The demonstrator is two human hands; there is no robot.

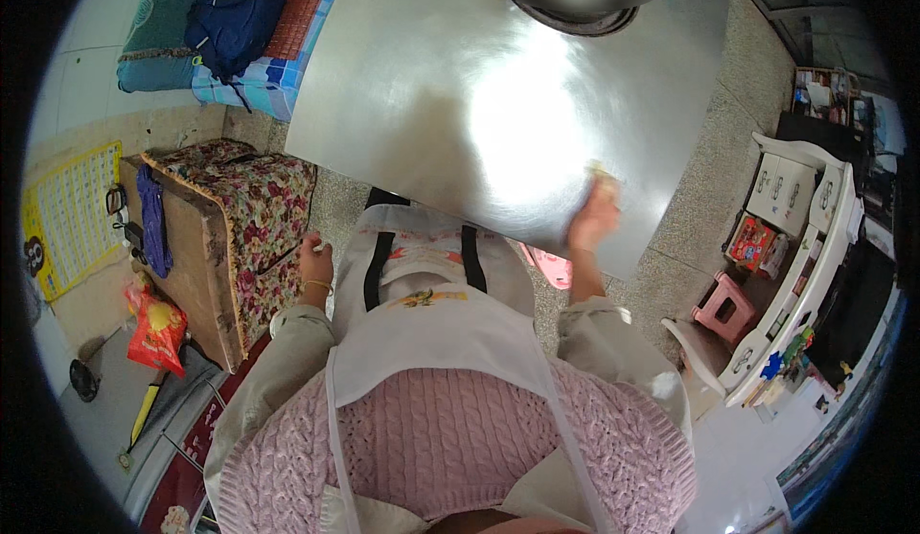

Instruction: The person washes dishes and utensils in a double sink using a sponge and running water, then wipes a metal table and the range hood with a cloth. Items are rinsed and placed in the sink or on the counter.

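Observation:
My right hand (594,216) is blurred over the near right part of a shiny metal tabletop (402,96). It grips a small pale-yellow wad (602,175), perhaps a cloth or sponge; the blur hides its exact kind. Bright glare lies on the metal just left of that hand. My left hand (316,264) hangs low at my side, its fingers loosely curled and nothing plainly held. It is nearest a floral cloth (269,225) draped over a box-like piece of furniture. A round dark-rimmed pan or pot (582,20) sits at the table's far edge, partly blurred.
Left of the table, a dark blue backpack (237,20) lies on a bed with a checked cover (251,92). A red bag (158,333) rests on a grey surface at lower left. On the right stand a white drawer cabinet (783,189) and a pink stool (726,309).

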